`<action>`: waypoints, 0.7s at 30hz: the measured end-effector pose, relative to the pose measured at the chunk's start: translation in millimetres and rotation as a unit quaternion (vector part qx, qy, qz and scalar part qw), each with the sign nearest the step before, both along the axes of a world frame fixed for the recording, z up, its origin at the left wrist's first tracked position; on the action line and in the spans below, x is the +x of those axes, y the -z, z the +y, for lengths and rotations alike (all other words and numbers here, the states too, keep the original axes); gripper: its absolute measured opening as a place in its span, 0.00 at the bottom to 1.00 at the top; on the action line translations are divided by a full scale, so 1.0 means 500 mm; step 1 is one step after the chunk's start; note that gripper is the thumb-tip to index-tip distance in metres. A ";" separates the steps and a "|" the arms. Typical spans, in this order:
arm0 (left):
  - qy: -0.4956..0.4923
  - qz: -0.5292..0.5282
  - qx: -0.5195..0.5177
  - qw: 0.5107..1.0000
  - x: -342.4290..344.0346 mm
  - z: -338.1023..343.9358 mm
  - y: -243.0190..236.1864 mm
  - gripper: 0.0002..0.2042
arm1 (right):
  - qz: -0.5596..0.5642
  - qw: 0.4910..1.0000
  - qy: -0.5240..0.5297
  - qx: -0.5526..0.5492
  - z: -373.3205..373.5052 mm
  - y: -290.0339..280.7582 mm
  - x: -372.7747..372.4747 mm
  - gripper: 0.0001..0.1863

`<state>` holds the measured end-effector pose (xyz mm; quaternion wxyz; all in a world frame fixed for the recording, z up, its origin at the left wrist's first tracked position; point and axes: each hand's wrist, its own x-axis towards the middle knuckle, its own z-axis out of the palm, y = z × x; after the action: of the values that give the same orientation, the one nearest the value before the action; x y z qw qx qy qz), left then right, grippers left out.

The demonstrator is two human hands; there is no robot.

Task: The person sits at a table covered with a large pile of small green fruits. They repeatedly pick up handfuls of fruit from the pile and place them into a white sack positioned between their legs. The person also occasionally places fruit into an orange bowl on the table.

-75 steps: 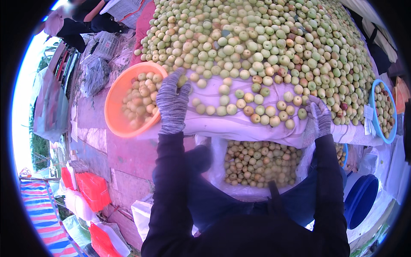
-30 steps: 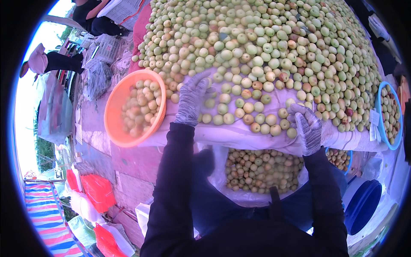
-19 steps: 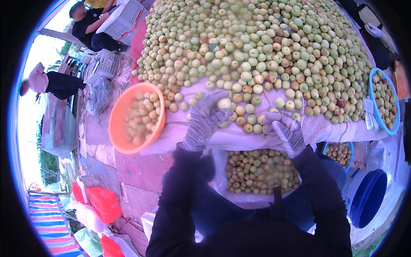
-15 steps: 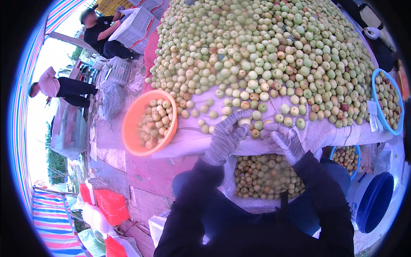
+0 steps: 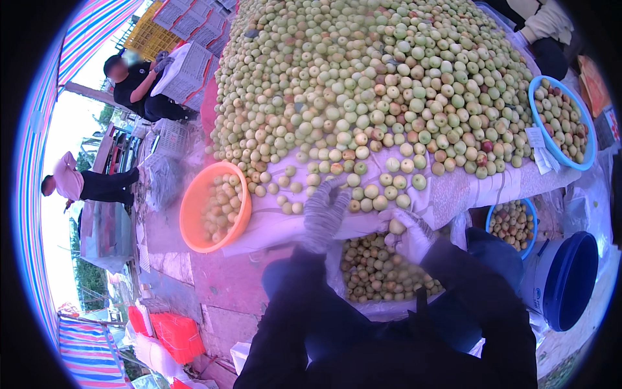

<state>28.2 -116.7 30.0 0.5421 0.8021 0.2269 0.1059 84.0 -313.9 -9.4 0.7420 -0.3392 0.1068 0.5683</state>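
Observation:
A big heap of small, round, pale green fruits [image 5: 363, 78], some blushed red, covers the cloth-lined table before me. My left hand [image 5: 325, 217], in a grey-striped glove, reaches over the near edge of the cloth beside a few loose fruits. Its fingers are apart, and I see nothing in them. My gloved right hand [image 5: 414, 236] pinches one pale round fruit [image 5: 396, 226] just past the table's edge. Below it, between my knees, sits a plastic-lined container of browner fruits [image 5: 382, 266].
Left of my hands is an orange basin [image 5: 188, 214] partly filled with fruit. On the right are a blue basin [image 5: 588, 129], a lower blue basin [image 5: 532, 227] and a blue-and-white bucket [image 5: 541, 279]. Two people stand or sit at the left near stacked crates [image 5: 194, 71]; another is at the right.
My right hand has drawn back toward me and now shows a fruit in its fingers. The left hand has moved slightly left and down. The whole view has shifted a little.

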 end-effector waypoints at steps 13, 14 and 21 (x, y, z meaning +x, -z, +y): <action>0.023 0.022 0.297 0.954 0.235 0.146 0.089 0.12 | -0.167 0.981 0.077 -0.064 0.034 0.039 0.075 0.19; 0.008 -0.016 0.259 0.966 0.218 0.149 0.077 0.11 | -0.111 0.988 0.084 -0.065 0.040 0.040 0.086 0.21; 0.142 -0.026 0.105 0.984 0.102 -0.006 0.007 0.13 | 0.008 0.992 0.121 0.032 0.028 0.017 0.084 0.25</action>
<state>79.1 -119.6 26.6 0.4697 0.8758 0.0846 0.0721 126.1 -300.0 -17.9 0.8150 -0.2950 0.1345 0.4803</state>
